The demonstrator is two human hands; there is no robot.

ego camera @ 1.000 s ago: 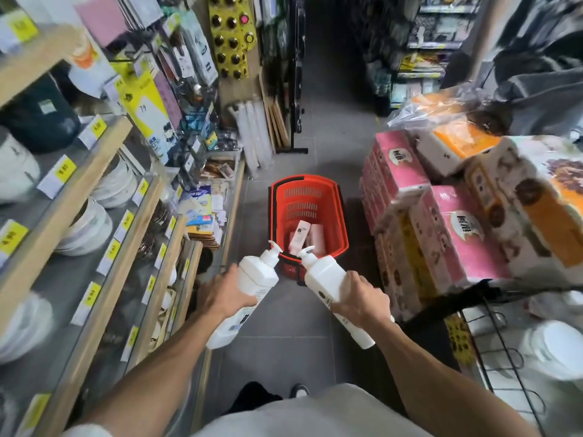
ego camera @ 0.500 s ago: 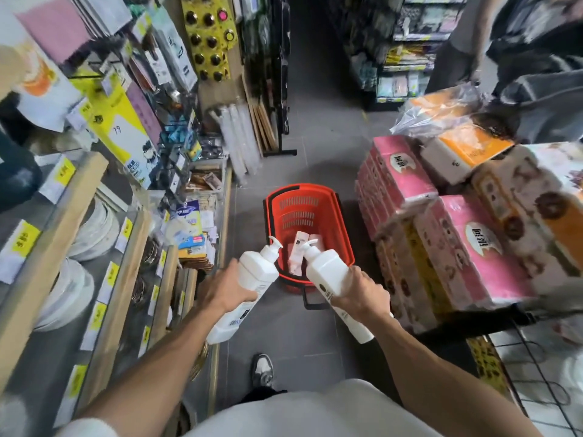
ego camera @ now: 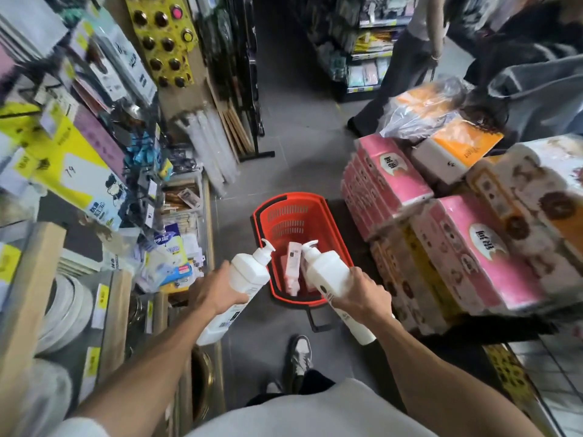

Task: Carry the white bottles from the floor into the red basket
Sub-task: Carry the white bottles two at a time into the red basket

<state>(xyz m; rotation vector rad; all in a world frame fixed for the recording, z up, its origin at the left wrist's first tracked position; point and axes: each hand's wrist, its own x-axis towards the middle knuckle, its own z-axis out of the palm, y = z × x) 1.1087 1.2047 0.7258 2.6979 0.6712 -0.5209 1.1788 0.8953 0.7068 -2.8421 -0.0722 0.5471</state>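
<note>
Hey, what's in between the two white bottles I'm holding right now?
In the head view, the gap between the left bottle and right bottle shows only the red basket beyond, with pale pink containers lying inside it.

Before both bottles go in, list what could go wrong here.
1. The left hand and right hand point the left pump bottle and right pump bottle nozzle-first at the red basket, which already holds pink packages: pumps may strike them.
2. The basket's black handle sticks out toward the shoe: possible trip.

Pale grey T-shirt (ego camera: 309,411) with short sleeves, dark trousers (ego camera: 315,381) — and one grey-and-white laced sneaker (ego camera: 300,351).
</note>
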